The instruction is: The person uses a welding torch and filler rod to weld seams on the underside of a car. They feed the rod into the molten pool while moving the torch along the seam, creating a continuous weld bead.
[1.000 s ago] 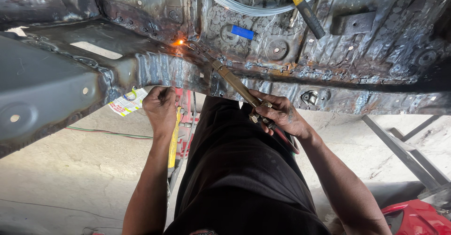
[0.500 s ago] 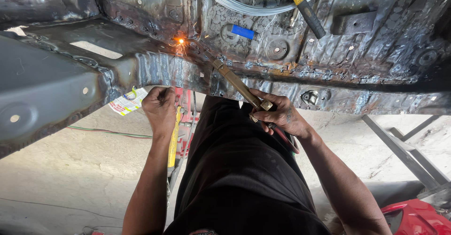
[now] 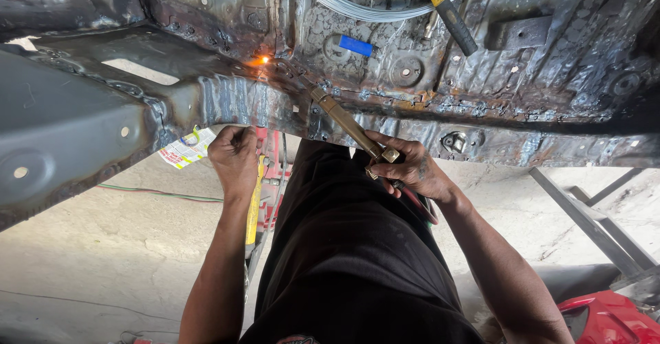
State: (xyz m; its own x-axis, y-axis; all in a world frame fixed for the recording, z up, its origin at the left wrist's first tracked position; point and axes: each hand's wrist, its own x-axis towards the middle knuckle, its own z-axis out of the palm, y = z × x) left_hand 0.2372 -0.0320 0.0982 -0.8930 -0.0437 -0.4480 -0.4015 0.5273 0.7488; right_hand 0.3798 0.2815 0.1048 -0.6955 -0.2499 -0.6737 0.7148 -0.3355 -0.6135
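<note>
Brass torch (image 3: 347,123) slants across a blackened, rust-streaked car floor panel (image 3: 522,62), its tip meeting an orange glow (image 3: 260,60) at a seam in the metal, while the right hand (image 3: 411,167) is closed around its lower end near the valve, where a red hose (image 3: 419,206) leaves it; the left hand (image 3: 235,157) is curled shut just under the panel's lower edge, pinching a thin rod (image 3: 251,107) that runs up toward the glow. Farther back on the panel lie a coil of grey wire (image 3: 375,8), a hammer with a yellow-and-black handle (image 3: 447,10) and a small blue block (image 3: 355,46); a printed leaflet (image 3: 184,148) lies on the concrete floor (image 3: 82,261) below
</note>
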